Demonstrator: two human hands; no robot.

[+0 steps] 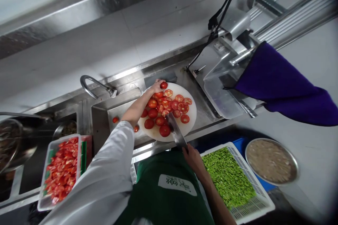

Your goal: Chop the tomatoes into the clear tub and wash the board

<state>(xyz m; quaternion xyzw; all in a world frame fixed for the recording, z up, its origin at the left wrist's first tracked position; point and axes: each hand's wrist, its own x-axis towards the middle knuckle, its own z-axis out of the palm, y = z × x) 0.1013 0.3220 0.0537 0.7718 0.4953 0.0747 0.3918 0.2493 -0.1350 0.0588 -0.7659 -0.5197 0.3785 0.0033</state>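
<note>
A round white cutting board (191, 112) carries a pile of halved and whole tomatoes (165, 107). My left hand (156, 87) reaches across the board to its far edge and touches a small tomato (164, 85) there. My right hand (192, 157) grips the handle of a cleaver (175, 133), whose blade lies flat over the near side of the board beside the tomatoes. Two small tomatoes (115, 120) lie loose on the steel counter left of the board.
A clear bin of chopped tomato (62, 170) stands at the left. A white basket of chopped green vegetable (228, 177) and a steel bowl (271, 161) sit low right. A slicer with a purple cloth (285, 84) is at the right, a tap (96, 86) behind.
</note>
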